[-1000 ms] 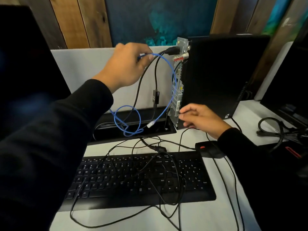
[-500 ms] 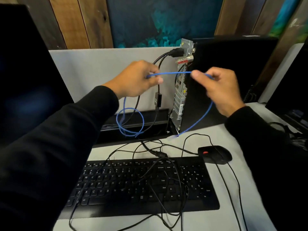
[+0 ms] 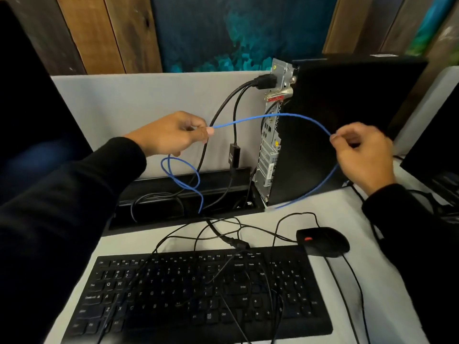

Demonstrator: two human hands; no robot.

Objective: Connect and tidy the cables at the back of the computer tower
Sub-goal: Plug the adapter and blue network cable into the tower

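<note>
Computer tower (image 3: 323,135): black, upright on the white desk (image 3: 387,281), metal back panel facing left; a thick black power cable (image 3: 218,115) plugged in near its top.
Blue cable (image 3: 273,115): stretched in an arc across the tower's back panel, held at two points; one part loops down left of the tower toward the black cable tray (image 3: 173,207), the other hangs to the desk at the tower's foot.
Left hand (image 3: 171,135): left of the tower, pinching the blue cable between thumb and finger.
Right hand (image 3: 362,150): in front of the tower's side, fingers curled, pinching the same cable.
Keyboard (image 3: 198,294): in front of the tower, thin black wires strewn over it; mouse (image 3: 323,240) beside it.
</note>
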